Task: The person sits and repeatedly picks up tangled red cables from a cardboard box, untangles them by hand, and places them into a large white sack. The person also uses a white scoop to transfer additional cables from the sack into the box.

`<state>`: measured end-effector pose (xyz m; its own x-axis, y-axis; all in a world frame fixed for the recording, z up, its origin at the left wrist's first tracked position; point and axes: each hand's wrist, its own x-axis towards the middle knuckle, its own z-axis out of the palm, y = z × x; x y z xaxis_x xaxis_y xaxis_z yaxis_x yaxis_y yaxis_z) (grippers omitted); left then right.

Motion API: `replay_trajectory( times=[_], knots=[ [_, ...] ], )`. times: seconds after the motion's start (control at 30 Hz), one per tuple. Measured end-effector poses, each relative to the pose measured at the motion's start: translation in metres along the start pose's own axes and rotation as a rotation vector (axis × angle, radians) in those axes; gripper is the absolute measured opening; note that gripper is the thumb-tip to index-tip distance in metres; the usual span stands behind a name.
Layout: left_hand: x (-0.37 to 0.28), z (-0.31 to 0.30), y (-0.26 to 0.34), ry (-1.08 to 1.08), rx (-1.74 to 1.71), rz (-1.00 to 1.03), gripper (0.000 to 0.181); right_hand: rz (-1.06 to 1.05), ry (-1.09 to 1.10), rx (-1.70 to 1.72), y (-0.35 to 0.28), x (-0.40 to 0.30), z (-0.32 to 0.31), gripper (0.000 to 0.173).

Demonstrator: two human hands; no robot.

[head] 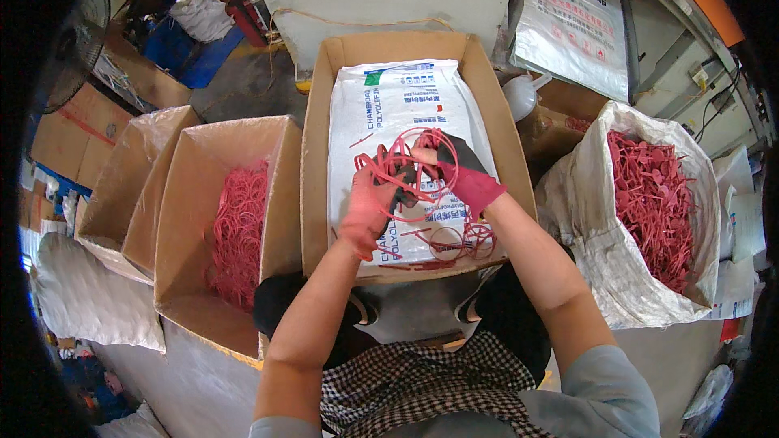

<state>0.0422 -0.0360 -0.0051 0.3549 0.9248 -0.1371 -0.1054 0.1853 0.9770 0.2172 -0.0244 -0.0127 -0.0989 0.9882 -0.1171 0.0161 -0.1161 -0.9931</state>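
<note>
Several thin red plastic rings hang looped together above a white printed plastic sack, which lies in an open cardboard box. My left hand, in a pink glove with dark parts, grips the rings from the left. On their right side my right hand, in a similar dark and pink glove, has its fingers closed around them. Bare tips show at the right thumb. More loose red rings and short red strips rest on the sack near the box's front edge.
Left stands a cardboard box holding many red rings, with another box beyond it. At right, a white woven sack holds red plastic pieces. A white plastic container sits behind, and a fan stands far left.
</note>
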Motion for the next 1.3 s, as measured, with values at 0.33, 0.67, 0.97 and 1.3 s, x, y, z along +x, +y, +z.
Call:
replay_trajectory(
  times=[0.33, 0.67, 0.97, 1.3],
  knots=[
    [0.006, -0.004, -0.007, 0.026, -0.037, 0.140, 0.028, -0.177, 0.237, 0.302, 0.017, 0.000, 0.009, 0.027],
    [-0.001, 0.003, -0.008, 0.235, -0.279, 0.187, 0.019, -0.432, 0.922, -0.860, 0.033, 0.009, 0.007, 0.043],
    [0.015, -0.022, -0.038, -0.219, -0.100, 0.072, 0.021, -0.037, -0.083, -0.255, -0.012, 0.002, 0.017, 0.021],
    [0.022, -0.029, -0.048, -0.138, 0.711, 0.526, 0.014, -0.276, 0.017, -0.380, 0.029, 0.006, 0.003, 0.033]
  ],
)
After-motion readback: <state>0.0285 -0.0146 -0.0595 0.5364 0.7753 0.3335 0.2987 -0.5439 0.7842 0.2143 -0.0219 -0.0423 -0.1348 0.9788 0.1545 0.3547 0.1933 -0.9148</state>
